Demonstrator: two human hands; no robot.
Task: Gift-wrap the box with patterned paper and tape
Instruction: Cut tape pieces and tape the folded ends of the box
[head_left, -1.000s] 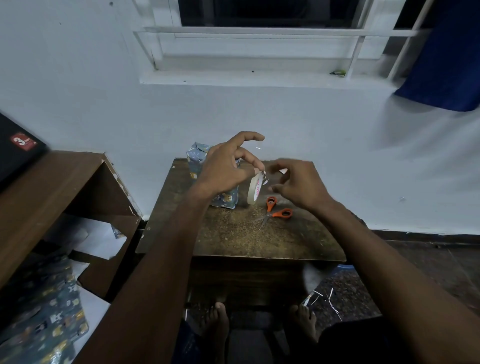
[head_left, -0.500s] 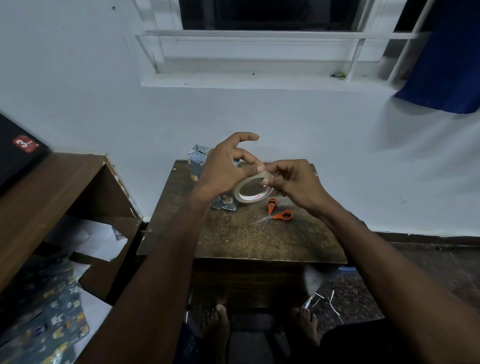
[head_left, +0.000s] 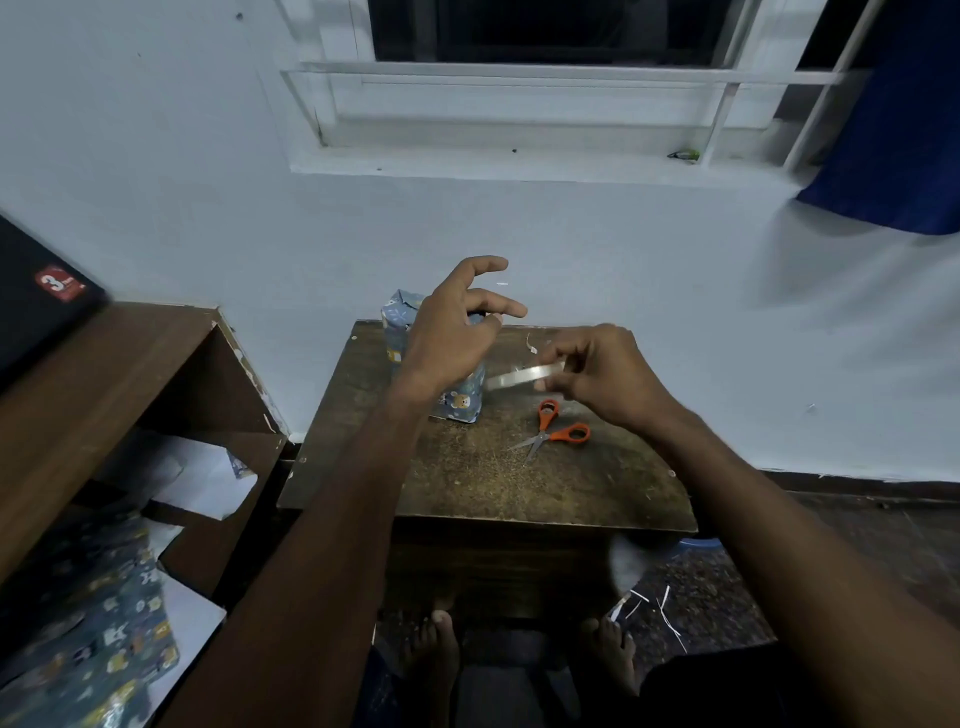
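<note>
1. The right hand (head_left: 608, 382) has its fingers (head_left: 553, 383) curled around the tape (head_left: 524, 375), pinching the roll, which shows edge-on and blurred, tilted a little upward toward 3 o'clock.
2. The left hand (head_left: 452, 332) hangs just at 9 o'clock of the roll, fingers spread and relaxed. I cannot tell whether it has the free end of the tape; a thin bright sliver near its fingertips could be a strip, but it is too small to be sure.
3. The box (head_left: 457, 400) stands upright behind the left hand, at about 11 o'clock on the tabletop (head_left: 467, 483), already in blue patterned paper. Its top looks crumpled and not yet closed.
4. The scissors (head_left: 553, 434) lie flat at about 1 o'clock of the tabletop's centre, just below the right hand, apart from the box.
5. More patterned paper (head_left: 98, 639) lies low at 8 o'clock, beside a wooden shelf (head_left: 104, 395).
6. My guess on handling: the tape is light, limp and sticky, and will curl onto itself, so it wants holding by its two ends, stretched taut.
7. The box looks light and stiff, but its paper is thin and creases easily; press on the flat sides, not the loose top folds.
</note>
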